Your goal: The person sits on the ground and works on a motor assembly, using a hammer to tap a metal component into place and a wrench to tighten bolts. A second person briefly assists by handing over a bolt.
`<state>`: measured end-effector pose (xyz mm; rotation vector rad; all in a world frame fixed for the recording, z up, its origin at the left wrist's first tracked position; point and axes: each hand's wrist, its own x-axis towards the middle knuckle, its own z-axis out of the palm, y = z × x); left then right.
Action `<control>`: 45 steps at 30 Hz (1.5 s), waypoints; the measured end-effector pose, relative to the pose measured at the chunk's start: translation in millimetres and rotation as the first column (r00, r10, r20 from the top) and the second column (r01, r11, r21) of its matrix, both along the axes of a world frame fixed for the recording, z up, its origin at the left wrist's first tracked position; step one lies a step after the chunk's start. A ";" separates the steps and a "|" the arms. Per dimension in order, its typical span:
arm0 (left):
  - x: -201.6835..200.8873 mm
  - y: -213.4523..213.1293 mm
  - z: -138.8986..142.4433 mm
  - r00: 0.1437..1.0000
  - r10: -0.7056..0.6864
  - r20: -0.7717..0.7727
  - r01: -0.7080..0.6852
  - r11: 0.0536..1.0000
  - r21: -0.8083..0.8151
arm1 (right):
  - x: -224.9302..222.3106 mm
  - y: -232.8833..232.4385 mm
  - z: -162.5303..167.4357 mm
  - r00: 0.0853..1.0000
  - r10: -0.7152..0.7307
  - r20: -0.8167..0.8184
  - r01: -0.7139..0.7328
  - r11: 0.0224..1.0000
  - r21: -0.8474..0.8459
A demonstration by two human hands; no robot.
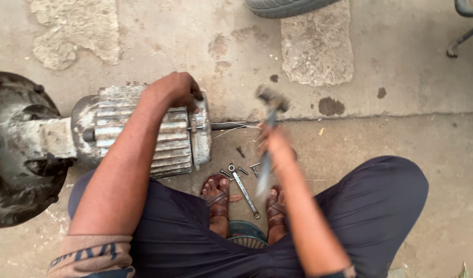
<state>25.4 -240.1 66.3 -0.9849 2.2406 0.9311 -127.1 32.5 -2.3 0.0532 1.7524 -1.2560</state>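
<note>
Head view, nearest first
Lap: dark navy trousers (195,242) fill the bottom of the frame, knees spread, with a tan sleeve cuff (92,255) on the left arm.
Feet: two brown strap sandals (218,198) on the concrete floor (401,67), toes towards the motor.
Between the feet: a rounded teal object (247,234), only partly seen; what it is cannot be told.
Containers: no box, tray or tin shows; the loose parts lie bare on the floor.
Loose parts: a slim ring spanner (245,193) lies slanted between the sandals, with several dark bolts (241,170) and a small washer (231,167) scattered just beyond its upper end.
Left hand: left hand (177,90) curled over the top of the electric motor (144,134), fingers bent down over the end-cover rim, pressing on it.
Motor: ribbed grey housing lying on its side, left of centre, joined at its far left to a dark, grimy cast housing (15,154); a thin shaft (226,125) sticks out of the right end.
Right hand: right hand (275,141) clenched round the handle of a hammer (270,103), blurred.
Hammer: head raised to the right of the motor's end cover, apart from it, above the bolts.
Far edge: a tyre (283,6) at the top, and a metal stand leg (466,31) at the top right corner.
</note>
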 end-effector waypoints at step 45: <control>-2.9 7.4 7.9 0.993 -0.114 0.010 0.115 0.991 -0.076 | 37.0 -3.8 77.3 0.986 0.149 -0.068 -0.150 0.651 -0.744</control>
